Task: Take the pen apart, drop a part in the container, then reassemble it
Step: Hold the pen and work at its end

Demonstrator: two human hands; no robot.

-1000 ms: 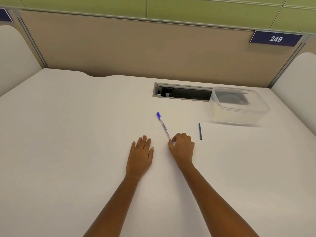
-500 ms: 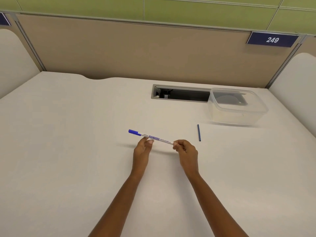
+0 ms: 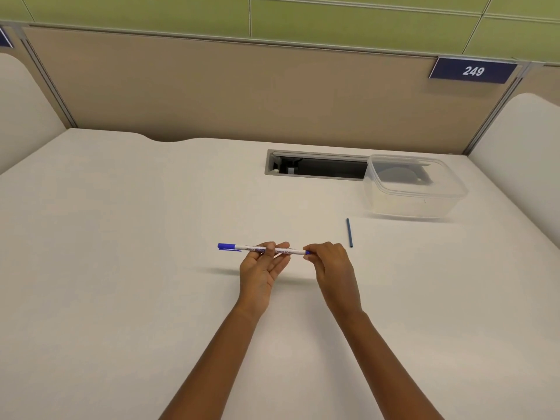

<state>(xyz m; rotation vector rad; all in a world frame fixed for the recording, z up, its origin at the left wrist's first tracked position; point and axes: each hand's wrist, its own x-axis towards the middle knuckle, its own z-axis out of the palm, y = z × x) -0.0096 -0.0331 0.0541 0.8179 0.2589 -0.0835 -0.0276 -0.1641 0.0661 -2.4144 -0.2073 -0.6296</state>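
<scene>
A white whiteboard pen [image 3: 289, 252] with a blue cap at its left end is held level above the desk. My left hand [image 3: 263, 268] supports its middle, palm up, with the thumb pressed on the barrel. My right hand [image 3: 328, 265] pinches the blue right end between fingertips. A thin dark blue rod [image 3: 349, 232], a loose pen part, lies on the desk to the right of my right hand. The clear plastic container [image 3: 413, 204] stands at the back right, without a lid.
A rectangular cable slot [image 3: 315, 168] is cut into the white desk [image 3: 121, 268] behind the hands, partly under the container's left edge. A beige partition with a "249" sign [image 3: 472, 71] closes off the back.
The pen was lifted off the desk by my right hand and turned level. My left hand came up from lying flat and took hold of the barrel's middle.
</scene>
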